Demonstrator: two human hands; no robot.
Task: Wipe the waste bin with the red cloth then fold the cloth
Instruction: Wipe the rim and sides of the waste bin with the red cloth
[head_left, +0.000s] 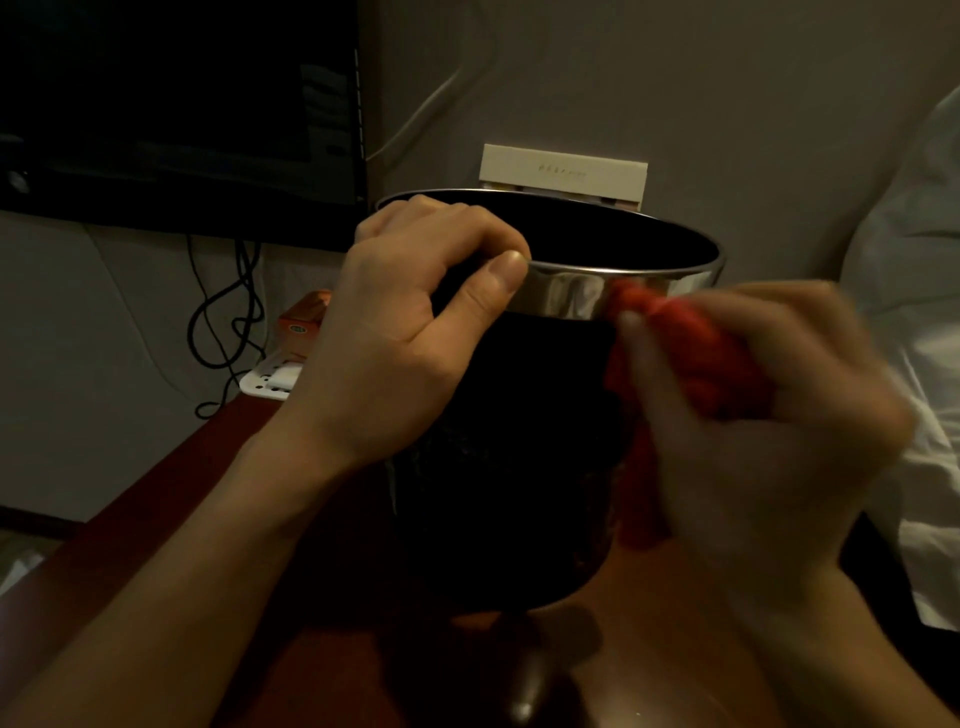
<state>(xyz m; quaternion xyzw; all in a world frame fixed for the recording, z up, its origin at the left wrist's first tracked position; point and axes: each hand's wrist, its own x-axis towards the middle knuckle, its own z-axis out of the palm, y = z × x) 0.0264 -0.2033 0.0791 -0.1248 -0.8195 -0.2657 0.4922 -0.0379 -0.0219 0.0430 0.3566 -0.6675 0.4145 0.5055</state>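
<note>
From the head view, the only one there is, the waste bin (509, 447) stands on a reddish-brown table (171, 519), close in front of the person. It is a dark, round bin with a shiny metal band around its top, and its mouth is open and looks black inside.

The left hand (410, 322) grips the rim on the near left side: the fingers curl over the edge into the bin and the thumb presses on the outside of the metal band, steadying it.

The right hand (769, 410) is blurred, so I cannot make out each finger, but it is bunched around the red cloth (691, 358), holding it as a wad. The cloth's upper end touches the metal band on the bin's right side, and a loose part hangs down along the dark wall below the hand.

As I judge it, the wiping is under way, not finished. The blur suggests a rubbing stroke on the rim band. How much of the wall or the far side has been cleaned I cannot tell in this dim light. The folding has clearly not begun, since the cloth is crumpled in the fist.

Behind the bin a dark screen (176, 104) hangs on the wall, with black cables (228, 322) trailing under it and a pale box (563, 171) just past the rim. White bedding (914, 312) lies to the right.
</note>
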